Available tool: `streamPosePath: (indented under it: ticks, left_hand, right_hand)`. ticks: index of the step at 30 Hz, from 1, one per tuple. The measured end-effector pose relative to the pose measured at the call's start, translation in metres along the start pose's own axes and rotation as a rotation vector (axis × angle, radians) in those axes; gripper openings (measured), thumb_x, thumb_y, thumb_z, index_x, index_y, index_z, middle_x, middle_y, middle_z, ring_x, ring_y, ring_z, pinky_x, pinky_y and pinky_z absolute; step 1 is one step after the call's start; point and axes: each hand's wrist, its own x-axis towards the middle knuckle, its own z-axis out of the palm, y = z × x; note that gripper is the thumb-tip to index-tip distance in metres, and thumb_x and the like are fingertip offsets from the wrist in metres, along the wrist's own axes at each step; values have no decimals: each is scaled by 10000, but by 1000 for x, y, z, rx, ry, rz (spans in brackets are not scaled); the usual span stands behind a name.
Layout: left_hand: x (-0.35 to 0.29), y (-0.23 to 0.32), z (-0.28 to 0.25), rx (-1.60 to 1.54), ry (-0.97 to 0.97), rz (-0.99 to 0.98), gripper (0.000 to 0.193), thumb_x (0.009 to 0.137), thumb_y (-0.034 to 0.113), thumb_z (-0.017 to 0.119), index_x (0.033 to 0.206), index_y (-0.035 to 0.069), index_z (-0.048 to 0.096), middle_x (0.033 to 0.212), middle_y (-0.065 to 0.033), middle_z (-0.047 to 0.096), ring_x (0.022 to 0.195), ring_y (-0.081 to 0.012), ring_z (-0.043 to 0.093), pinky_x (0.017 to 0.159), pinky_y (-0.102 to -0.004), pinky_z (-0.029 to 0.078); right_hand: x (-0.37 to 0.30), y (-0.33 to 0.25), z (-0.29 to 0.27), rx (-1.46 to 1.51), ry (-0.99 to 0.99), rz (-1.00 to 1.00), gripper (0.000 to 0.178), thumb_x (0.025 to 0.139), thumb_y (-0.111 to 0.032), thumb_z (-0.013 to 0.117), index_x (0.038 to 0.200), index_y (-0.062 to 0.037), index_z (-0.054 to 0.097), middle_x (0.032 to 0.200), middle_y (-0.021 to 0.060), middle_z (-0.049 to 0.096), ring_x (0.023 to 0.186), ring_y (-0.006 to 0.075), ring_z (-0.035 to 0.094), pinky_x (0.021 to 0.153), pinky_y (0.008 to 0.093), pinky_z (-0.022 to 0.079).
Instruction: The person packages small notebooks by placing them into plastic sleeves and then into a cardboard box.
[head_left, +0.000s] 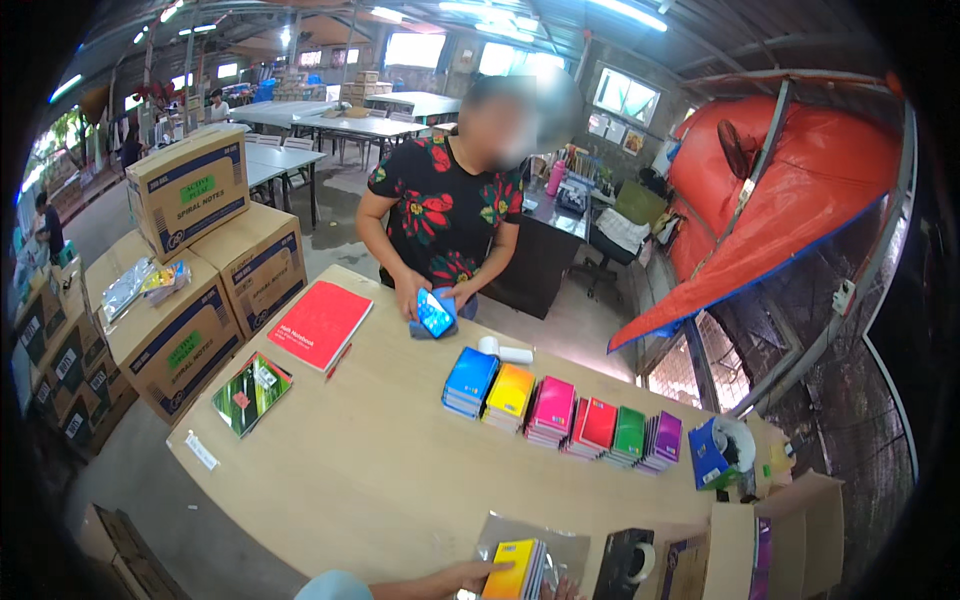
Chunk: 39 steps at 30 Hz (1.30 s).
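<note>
At the near edge of the table, my left hand [468, 577] grips a small stack of notebooks [512, 572] with a yellow cover on top. Its thumb lies on that cover. A clear plastic bag [565, 547] spreads around and behind the stack; whether the notebooks are inside it I cannot tell. Just right of the stack, part of my right hand [566, 590] shows at the lower rim, close to the plastic, its fingers mostly hidden. A black tape dispenser [622, 565] with a tape roll stands to its right.
Beyond my hands stand colour-sorted notebook piles: blue [470, 380], yellow [509, 393], pink [551, 410], red [595, 424], green [627, 434], purple [663, 438]. An open carton [800, 545] is at right. A red notebook [320, 325] lies far left. A person [445, 210] opposite holds a phone [435, 314].
</note>
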Motion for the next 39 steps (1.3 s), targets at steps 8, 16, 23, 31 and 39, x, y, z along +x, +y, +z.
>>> streamPosePath:
  ticks: [8,16,23,31,39]
  left_hand:
    - [28,-7,10,-2,-110,58,492,906,423,666,1254,85,583,1209,-70,659,1063,-193,652,946,-374,521]
    - [26,-13,17,32,-103,130,495,908,406,669,1265,76,577,1202,-73,661,1056,-189,657,936,-343,527]
    - [32,-13,15,9,-136,51,465,931,351,650,1284,69,539,1220,-81,636,1070,-207,643,941,-375,529]
    - [37,-13,10,46,-98,110,507,907,380,675,1295,78,550,1248,-93,631,1117,-225,627,984,-414,500]
    - [33,-12,26,132,19,59,446,942,320,636,1283,56,524,1224,-109,632,1082,-246,640,967,-418,516]
  right_hand:
    - [-4,-22,-22,-422,-160,30,759,890,-574,490,1503,-158,327,1521,256,297,1408,467,227,1100,676,131]
    - [-25,-31,-23,-380,-237,79,747,906,-579,455,1509,-170,287,1515,245,312,1391,438,270,1104,607,176]
    - [-28,-34,-24,-352,-352,131,737,920,-583,425,1513,-180,253,1510,235,325,1376,413,308,1108,547,214]
    - [-30,-36,-54,-238,-803,304,725,937,-587,390,1518,-192,213,1504,225,340,1359,383,352,1113,479,258]
    - [-36,-34,-102,-184,-1235,485,714,953,-592,356,1523,-203,174,1498,214,355,1342,354,395,1117,410,302]
